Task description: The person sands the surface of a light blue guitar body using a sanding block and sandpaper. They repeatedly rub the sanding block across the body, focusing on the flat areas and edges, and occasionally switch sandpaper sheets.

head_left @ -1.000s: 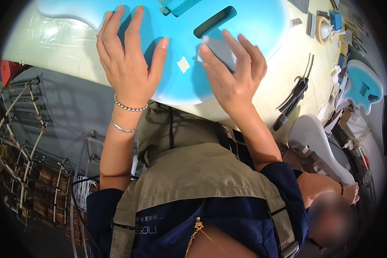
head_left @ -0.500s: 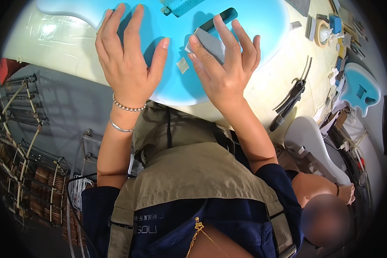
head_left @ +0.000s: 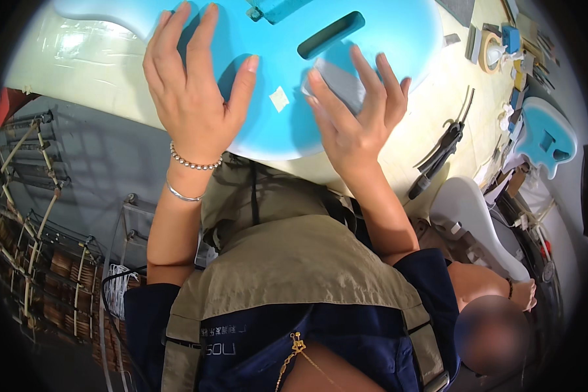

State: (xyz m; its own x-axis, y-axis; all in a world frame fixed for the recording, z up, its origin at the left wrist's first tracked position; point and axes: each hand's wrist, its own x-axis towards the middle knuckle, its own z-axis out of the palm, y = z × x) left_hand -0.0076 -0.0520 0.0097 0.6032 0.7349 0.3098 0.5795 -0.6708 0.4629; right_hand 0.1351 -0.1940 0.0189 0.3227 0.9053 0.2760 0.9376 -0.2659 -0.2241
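A blue guitar body [head_left: 274,134] with a pale, faded edge lies on the table in front of me. My left hand [head_left: 196,98] rests on its left part, fingers spread and holding nothing. Under the fingers of my right hand [head_left: 359,127] is a grey sanding block [head_left: 338,83], gripped against the body's surface; its far side is partly hidden by the fingers. A small square of pale tape [head_left: 279,99] sticks to the body between my hands. Just beyond the block is a long rounded slot [head_left: 330,36] cut in the body.
A black air gun [head_left: 445,147] lies on the table to the right. Farther right are a tape roll [head_left: 489,51], several small blocks and another blue guitar body [head_left: 543,134]. A whitish body [head_left: 473,209] and another person's arm [head_left: 480,284] are at lower right. A rack [head_left: 39,215] stands left.
My right hand has slid the sanding block to the right and toward me, uncovering the slot. My left hand stays in place.
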